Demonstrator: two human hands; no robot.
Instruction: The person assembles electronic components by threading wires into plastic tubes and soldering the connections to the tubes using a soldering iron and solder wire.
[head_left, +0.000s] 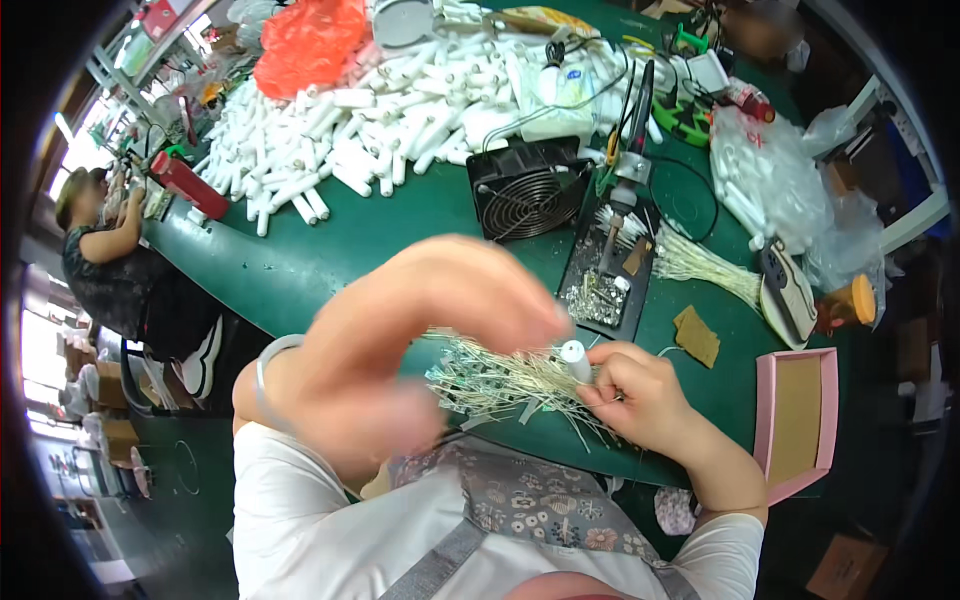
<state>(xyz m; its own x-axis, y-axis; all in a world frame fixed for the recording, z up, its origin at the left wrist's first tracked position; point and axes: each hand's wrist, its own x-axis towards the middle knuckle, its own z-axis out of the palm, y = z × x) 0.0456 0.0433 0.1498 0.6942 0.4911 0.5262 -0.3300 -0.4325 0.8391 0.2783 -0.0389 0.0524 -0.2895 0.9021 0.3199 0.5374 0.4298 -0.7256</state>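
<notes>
My left hand (430,300) is raised over the table, smeared by motion. Its fingers curve away from the thumb, and nothing shows between them. Beyond the gap lies a loose bundle of thin pale wires (500,375) with small greenish ends. My right hand (640,395), at the right end of that bundle, is closed around a short white plastic tube (575,360), which stands nearly upright with its round end facing up. Whether a wire is also pinched in those fingers is hard to make out.
A large heap of white tubes (400,110) covers the far table. Nearer stand a black fan (530,195) and a soldering iron (620,200) over a dark tray (600,305). A pink box (765,425) sits at right, a red bottle (188,186) at left. Another person (110,245) sits far left.
</notes>
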